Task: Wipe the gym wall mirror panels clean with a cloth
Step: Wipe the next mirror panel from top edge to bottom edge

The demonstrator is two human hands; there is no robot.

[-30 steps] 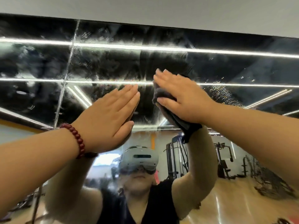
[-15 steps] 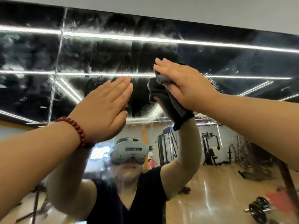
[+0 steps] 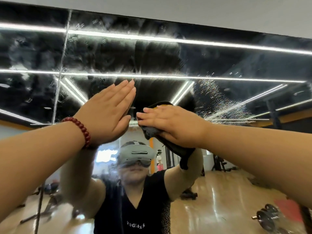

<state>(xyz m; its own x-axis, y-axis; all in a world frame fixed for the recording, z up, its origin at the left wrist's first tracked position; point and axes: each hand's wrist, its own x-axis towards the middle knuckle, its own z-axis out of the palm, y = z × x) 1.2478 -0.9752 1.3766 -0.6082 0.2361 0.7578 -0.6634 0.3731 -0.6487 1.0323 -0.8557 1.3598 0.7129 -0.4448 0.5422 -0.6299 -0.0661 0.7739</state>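
Dark grey cloth [image 3: 152, 130], dark red bead bracelet [image 3: 82, 129]

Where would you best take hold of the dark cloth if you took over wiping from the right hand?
Grip the loose tail of the cloth from below. It hangs free under the right hand, whose flat fingers pin the rest against the mirror, leaving little else exposed.

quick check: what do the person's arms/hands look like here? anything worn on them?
Both forearms are bare, with no sleeves or gloves in the direct view. The left hand has a bracelet of dark red round beads at the wrist. The right hand and its wrist carry nothing: no watch, band or ring is visible. The mirror reflection shows a black short-sleeved top.
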